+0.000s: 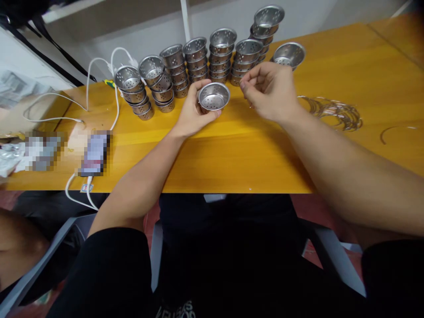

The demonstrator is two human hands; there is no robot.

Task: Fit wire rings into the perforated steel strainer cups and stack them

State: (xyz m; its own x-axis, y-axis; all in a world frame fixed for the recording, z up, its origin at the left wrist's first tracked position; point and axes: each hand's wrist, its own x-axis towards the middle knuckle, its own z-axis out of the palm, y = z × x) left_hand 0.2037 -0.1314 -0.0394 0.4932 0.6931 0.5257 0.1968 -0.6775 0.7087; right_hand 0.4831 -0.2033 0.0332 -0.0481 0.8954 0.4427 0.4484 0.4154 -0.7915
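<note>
Cup (214, 97) in the left hand (194, 110), mouth up, fingers wrapped round its side, right in front of the stacked metal cups (220, 57)! The right hand (270, 90) hovers just beside, fingertips drawn in narrow; whether they pinch anything, I can't tell. Looks like a two-handed step, seemingly calling for a firm left hold and careful right aim.

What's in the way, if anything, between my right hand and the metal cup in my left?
Nothing visible stands between your right hand and the metal cup in your left hand. The stacked cups stand farther back on the table.
</note>
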